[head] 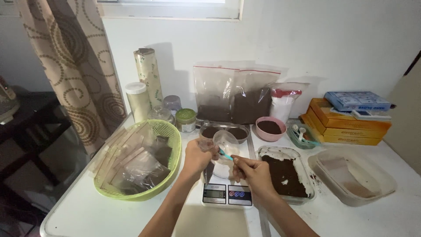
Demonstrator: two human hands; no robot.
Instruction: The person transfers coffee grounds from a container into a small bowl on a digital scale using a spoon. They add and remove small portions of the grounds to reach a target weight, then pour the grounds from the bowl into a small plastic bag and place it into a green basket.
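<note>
A white table bears a green basket of packets at left, an empty tub at right, a glass dish of dark powder beside the scale. Above the scale, the left hand pinches a clear cup, tilted, pale and see-through. The right hand grips a teal spoon reaching into the cup's mouth.

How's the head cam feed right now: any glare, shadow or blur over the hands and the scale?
Head view: dim, soft light from the window above; no glare on the scale; left hand and right hand slightly soft; zip bags cast faint shadows on the wall; edges bow from wide-angle distortion.
</note>
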